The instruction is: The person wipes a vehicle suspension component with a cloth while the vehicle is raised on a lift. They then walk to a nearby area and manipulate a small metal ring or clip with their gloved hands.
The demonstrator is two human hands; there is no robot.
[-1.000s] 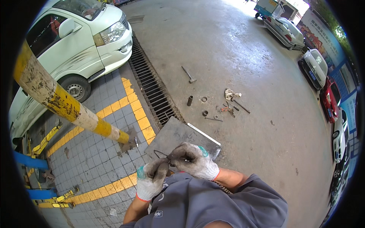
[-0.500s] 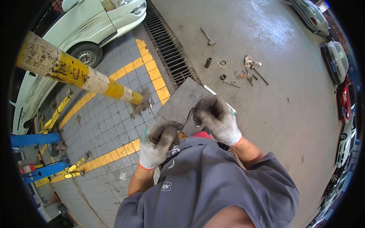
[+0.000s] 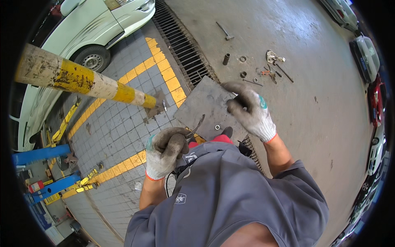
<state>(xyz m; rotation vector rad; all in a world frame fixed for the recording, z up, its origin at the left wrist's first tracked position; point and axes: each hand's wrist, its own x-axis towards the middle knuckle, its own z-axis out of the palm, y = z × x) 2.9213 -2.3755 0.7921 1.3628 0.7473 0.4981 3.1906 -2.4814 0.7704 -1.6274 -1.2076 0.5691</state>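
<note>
Gripping dark curved strip [image 3: 200, 124]: left hand [image 3: 166, 150] | right hand [image 3: 254, 112]: loosely open, fingers bent

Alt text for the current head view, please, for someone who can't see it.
A gloved left hand grips a thin, dark, curved piece; the gloved right hand, thumb and fingers parted, is over a grey plate. A small metal ring shows against the plate. Beyond, a hammer and other tools lie on the floor.

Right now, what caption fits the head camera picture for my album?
Gloved left hand holding a thin, curved dark piece, gloved right hand open, a small metal ring showing between them.
</note>
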